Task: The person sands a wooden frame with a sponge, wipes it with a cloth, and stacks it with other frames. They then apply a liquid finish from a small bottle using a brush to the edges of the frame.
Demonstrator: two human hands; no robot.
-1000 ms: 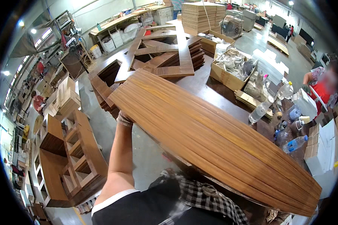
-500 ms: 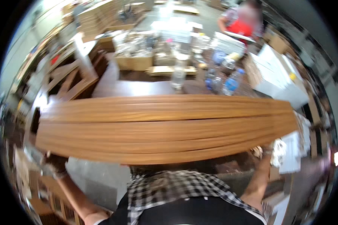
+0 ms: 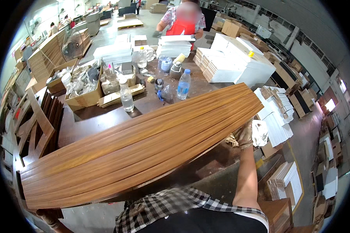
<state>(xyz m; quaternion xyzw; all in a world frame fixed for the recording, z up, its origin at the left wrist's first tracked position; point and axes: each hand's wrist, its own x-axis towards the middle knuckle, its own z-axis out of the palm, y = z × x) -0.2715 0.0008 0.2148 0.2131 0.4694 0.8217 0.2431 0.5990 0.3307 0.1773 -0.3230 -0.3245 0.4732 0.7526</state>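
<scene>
A long brown wood-grain panel (image 3: pixel 144 139) with grooves along its length lies slantwise before me, its left end nearer and its right end farther off. At the lower left, my left hand (image 3: pixel 48 218) holds the panel's near edge; its fingers are mostly hidden beneath the board. My right hand (image 3: pixel 244 136), in a stained glove, grips the same edge near the right end, its fingertips out of sight under the panel. Below lies a dark brown worktable (image 3: pixel 72 130). A crumpled white cloth or bag (image 3: pixel 259 133) is beside my right hand.
Beyond the panel stand two bottles, one clear (image 3: pixel 126 96) and one blue-labelled (image 3: pixel 184 85). A carton of scraps (image 3: pixel 84 101) and brown frames (image 3: pixel 37 128) are at the left. White boxes (image 3: pixel 237 62) are stacked at the far right. A person in a red apron (image 3: pixel 181 29) stands across the table.
In my view the panel has gone from nearly level to slanted, its right end higher and left end lower. My hands stay on it. More of the far tabletop and room shows.
</scene>
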